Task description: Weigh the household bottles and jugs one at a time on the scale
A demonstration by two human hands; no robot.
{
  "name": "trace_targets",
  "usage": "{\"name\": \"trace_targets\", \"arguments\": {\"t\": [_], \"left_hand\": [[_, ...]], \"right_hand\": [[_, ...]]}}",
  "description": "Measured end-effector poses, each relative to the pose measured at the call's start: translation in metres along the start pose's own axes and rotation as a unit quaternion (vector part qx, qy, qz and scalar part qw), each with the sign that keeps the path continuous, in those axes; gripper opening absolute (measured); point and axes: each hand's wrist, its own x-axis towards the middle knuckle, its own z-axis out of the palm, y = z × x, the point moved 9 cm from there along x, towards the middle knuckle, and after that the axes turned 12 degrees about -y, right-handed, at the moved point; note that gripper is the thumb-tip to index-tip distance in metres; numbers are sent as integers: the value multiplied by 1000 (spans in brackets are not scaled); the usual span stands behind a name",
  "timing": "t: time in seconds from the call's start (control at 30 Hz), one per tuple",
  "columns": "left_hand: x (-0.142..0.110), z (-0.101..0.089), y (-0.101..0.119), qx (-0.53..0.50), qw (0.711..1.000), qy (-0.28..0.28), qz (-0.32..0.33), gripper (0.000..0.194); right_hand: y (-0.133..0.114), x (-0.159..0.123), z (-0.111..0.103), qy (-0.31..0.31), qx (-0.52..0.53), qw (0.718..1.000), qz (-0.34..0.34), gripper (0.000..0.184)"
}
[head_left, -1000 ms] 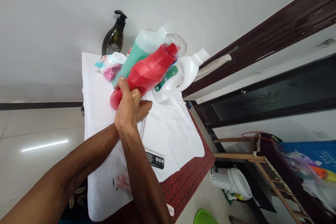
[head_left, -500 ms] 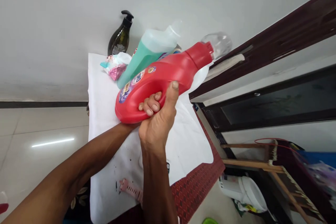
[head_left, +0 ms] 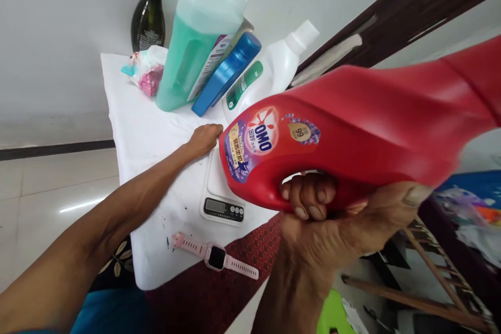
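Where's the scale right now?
In the head view, just left of and below centre: the scale lies on the white cloth between the left hand and the pink watch, partly hidden by the red bottle.

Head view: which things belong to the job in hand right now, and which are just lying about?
Seemingly in use:
red OMO bottle, held by its handle in the right hand
digital scale, close to the left hand; contact unclear

Seemingly just standing or lying about:
pink watch
dark pump bottle
pink-and-white packet
green bottle
blue bottle
white bottle
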Motion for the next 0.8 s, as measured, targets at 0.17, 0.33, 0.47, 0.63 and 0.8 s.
{"name": "trace_targets", "arguments": {"t": [0.17, 0.33, 0.47, 0.63, 0.8], "left_hand": [[22, 13, -13, 57, 998, 4, 10, 33], [17, 10, -12, 66, 998, 7, 6, 34], [19, 9, -10, 74, 997, 7, 1, 33], [19, 11, -10, 78, 997, 5, 2, 34], [20, 9, -10, 71, 997, 12, 2, 33]], "right_hand": [[20, -14, -28, 13, -5, 1000, 16, 72], [39, -21, -37, 27, 30, 999, 30, 71], [54, -23, -36, 29, 44, 998, 42, 69], [60, -22, -31, 2, 45, 998, 38, 68], [61, -22, -30, -28, 37, 997, 55, 64]]}}
